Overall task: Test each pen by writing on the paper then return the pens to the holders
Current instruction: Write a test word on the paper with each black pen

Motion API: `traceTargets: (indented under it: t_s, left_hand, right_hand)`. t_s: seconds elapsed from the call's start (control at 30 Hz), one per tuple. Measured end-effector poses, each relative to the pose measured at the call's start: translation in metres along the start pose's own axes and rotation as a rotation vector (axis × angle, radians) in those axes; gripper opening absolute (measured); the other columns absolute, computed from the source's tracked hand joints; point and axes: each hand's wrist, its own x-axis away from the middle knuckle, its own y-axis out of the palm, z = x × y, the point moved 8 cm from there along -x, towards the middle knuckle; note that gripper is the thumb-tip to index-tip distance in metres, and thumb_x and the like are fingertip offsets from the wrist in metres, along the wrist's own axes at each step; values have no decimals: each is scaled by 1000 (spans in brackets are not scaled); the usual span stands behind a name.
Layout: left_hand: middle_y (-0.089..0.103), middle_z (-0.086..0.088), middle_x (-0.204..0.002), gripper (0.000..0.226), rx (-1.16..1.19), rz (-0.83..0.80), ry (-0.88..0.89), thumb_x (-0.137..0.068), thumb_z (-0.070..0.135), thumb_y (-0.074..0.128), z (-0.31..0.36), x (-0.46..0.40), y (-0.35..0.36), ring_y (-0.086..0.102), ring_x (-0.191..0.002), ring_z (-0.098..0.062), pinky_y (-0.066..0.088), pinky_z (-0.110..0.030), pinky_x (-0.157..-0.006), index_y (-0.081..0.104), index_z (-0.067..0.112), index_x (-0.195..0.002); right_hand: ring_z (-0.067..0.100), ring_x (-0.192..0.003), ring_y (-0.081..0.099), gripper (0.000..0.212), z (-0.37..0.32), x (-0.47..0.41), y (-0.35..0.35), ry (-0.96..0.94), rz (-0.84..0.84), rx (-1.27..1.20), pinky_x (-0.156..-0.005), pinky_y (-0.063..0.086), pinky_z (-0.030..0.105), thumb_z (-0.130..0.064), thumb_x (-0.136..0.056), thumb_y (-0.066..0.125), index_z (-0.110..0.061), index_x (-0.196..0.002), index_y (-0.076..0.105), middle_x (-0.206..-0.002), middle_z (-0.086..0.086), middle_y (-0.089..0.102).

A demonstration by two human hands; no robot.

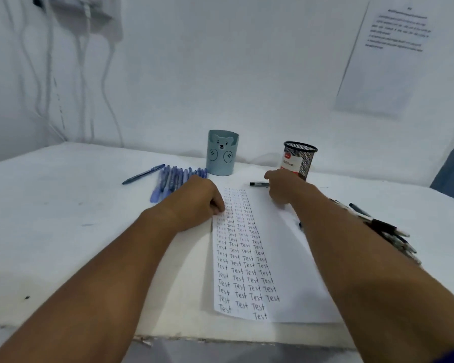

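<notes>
Here, my hands sit at the top of the white paper sheet (278,247) covered in "Test" rows.
My left hand (197,200) is a closed, empty fist on its edge; my right hand (286,187) curls over a black pen (257,183) before the black mesh holder (300,159), grip unclear. Blue pens (173,179) lie beside the teal bear holder (222,153) on the white table (63,205).

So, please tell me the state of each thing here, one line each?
Bear holder: upright, no pens showing.
Mesh holder: upright, no pens showing.
Blue pens: lying in a row.
Black pen: lying by right hand.
Paper: flat, partly written.
Left hand: fisted on paper.
</notes>
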Motion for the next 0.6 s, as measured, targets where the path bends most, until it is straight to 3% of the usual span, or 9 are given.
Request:
traceTargets:
  t_s: [0.13, 0.33, 0.5, 0.6]
  left_hand:
    - [73, -2, -105, 19, -3, -17, 12, -87, 4, 65, 0, -4, 1, 66, -92, -9, 45, -11, -83, 75, 9, -103]
    - [73, 2, -102, 20, 22, -36, 18, -88, 5, 65, 0, -4, 2, 66, -88, -5, 46, -10, -80, 75, 13, -104]
    - [72, 9, -96, 18, 81, -77, 22, -87, 11, 68, 1, 0, 4, 65, -84, 1, 46, -9, -78, 75, 19, -101]
    - [71, 14, -93, 16, 100, -91, 24, -88, 16, 68, 2, 2, 5, 62, -81, 6, 40, -3, -69, 75, 23, -100]
  right_hand:
    - [31, -117, 56, 45, -2, -11, 7, -5, 87, 36, -93, 51, 40, 2, -92, 44, -8, -135, 51, -131, 14, 56]
    - [31, -103, 58, 31, -1, -7, 1, -5, 163, 92, -72, 46, 36, -1, -95, 47, -9, -124, 55, -118, 13, 52]
    - [34, -105, 49, 25, -1, 4, -24, -69, 243, 21, -71, 40, 38, -16, -103, 44, -12, -128, 43, -105, 15, 59]
    - [36, -93, 56, 24, 1, 22, -58, -140, 401, -122, -68, 39, 38, -21, -104, 42, -12, -126, 45, -93, 18, 62]
